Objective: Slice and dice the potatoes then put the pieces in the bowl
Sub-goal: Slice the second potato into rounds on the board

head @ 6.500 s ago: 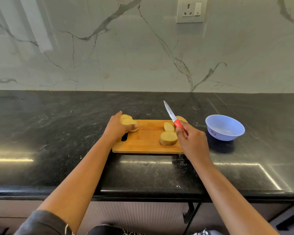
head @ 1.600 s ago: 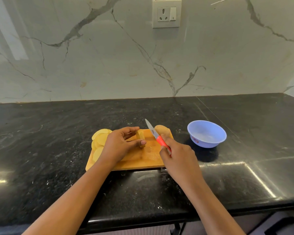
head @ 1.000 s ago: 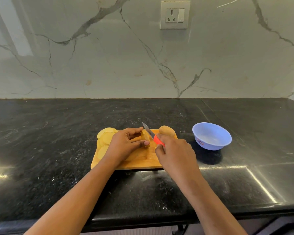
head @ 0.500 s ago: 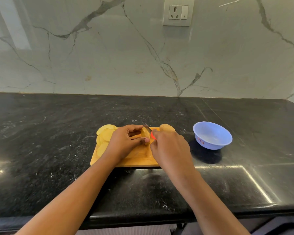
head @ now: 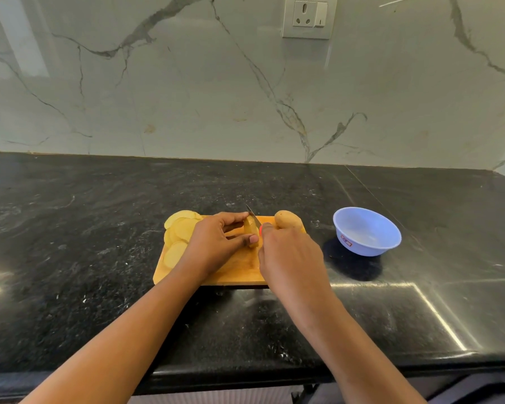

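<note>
A wooden cutting board lies on the black counter. My left hand pinches a small potato piece between fingers and thumb at the board's middle. My right hand grips a red-handled knife, its blade against the piece's right side. Several pale potato slices lie overlapped at the board's left end. A whole unpeeled potato sits at the board's far right corner. The light blue bowl stands to the right of the board.
The black stone counter runs wide to both sides, with its front edge close to me. A marble wall with a socket rises behind.
The knife has come down from a raised slant onto the potato piece, and my right hand has moved in closer to my left. The view has shifted slightly.
</note>
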`<state>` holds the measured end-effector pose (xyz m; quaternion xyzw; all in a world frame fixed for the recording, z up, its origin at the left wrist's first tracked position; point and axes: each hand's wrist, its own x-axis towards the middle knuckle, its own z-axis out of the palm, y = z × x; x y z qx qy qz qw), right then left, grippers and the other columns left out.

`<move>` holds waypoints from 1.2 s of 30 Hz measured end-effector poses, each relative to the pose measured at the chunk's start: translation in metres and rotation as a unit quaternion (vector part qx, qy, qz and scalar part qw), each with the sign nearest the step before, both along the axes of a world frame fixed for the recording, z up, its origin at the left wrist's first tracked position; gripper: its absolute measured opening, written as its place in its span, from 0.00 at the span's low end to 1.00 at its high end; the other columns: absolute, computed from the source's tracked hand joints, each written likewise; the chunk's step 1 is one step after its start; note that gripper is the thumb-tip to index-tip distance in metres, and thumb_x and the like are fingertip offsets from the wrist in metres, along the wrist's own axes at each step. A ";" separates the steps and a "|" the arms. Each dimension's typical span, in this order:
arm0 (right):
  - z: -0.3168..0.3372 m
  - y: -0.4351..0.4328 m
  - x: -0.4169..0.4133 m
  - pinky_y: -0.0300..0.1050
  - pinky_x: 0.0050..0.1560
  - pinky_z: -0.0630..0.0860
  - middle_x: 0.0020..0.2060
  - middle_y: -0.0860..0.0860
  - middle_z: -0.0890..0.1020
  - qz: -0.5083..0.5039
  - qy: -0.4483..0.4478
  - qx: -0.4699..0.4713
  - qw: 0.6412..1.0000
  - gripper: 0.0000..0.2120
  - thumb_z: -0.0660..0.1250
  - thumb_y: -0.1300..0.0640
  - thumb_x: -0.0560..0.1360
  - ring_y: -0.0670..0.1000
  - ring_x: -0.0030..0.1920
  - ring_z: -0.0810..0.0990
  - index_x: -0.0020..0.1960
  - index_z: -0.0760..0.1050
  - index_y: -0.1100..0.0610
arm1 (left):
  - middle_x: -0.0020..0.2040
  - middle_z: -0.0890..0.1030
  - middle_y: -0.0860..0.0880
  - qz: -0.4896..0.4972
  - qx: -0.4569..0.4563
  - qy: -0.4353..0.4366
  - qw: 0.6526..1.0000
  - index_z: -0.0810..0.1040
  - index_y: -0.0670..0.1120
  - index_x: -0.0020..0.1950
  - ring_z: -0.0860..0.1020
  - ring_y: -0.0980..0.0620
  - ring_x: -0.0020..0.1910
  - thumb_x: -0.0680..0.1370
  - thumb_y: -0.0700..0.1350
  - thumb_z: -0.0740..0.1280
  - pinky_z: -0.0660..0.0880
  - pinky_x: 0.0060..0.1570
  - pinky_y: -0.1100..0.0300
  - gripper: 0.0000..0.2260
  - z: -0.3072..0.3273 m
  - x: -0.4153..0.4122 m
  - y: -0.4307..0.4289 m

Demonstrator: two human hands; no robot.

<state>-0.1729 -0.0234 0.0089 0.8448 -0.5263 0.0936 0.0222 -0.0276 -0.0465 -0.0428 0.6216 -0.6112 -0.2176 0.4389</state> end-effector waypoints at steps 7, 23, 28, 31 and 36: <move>0.019 -0.007 0.012 0.46 0.49 0.74 0.59 0.55 0.76 -0.017 0.051 0.095 0.994 0.19 0.60 0.57 0.80 0.56 0.57 0.77 0.70 0.65 0.58 | 0.61 0.79 0.53 0.008 0.001 0.006 1.000 0.77 0.48 0.65 0.76 0.60 0.59 0.71 0.49 0.73 0.72 0.60 0.65 0.22 0.000 0.003 -0.002; 0.010 0.008 0.005 0.47 0.47 0.74 0.58 0.56 0.77 -0.022 0.080 0.139 0.987 0.22 0.60 0.60 0.79 0.56 0.57 0.77 0.72 0.60 0.60 | 0.63 0.78 0.53 0.007 0.019 0.008 1.000 0.76 0.50 0.66 0.73 0.64 0.57 0.71 0.52 0.73 0.67 0.50 0.75 0.24 0.000 0.001 -0.002; 0.004 0.016 0.007 0.44 0.41 0.67 0.51 0.55 0.80 0.000 0.024 0.033 0.999 0.09 0.57 0.62 0.79 0.55 0.51 0.79 0.55 0.73 0.61 | 0.62 0.78 0.53 0.008 0.016 0.007 1.000 0.76 0.48 0.66 0.74 0.63 0.56 0.72 0.51 0.72 0.67 0.50 0.76 0.22 0.000 0.003 -0.004; 0.005 0.016 0.008 0.45 0.42 0.68 0.52 0.55 0.79 -0.007 0.026 0.056 0.998 0.08 0.57 0.62 0.80 0.55 0.52 0.79 0.55 0.73 0.61 | 0.62 0.79 0.52 0.012 0.025 0.006 1.000 0.76 0.49 0.66 0.75 0.62 0.56 0.73 0.53 0.71 0.69 0.54 0.68 0.22 -0.001 0.003 -0.004; 0.013 0.011 0.013 0.47 0.51 0.73 0.59 0.56 0.76 -0.034 0.090 0.153 0.984 0.17 0.62 0.59 0.79 0.56 0.58 0.77 0.67 0.66 0.59 | 0.63 0.78 0.53 0.010 0.040 -0.006 0.999 0.75 0.51 0.67 0.74 0.59 0.60 0.73 0.54 0.70 0.69 0.54 0.66 0.23 -0.001 0.003 -0.004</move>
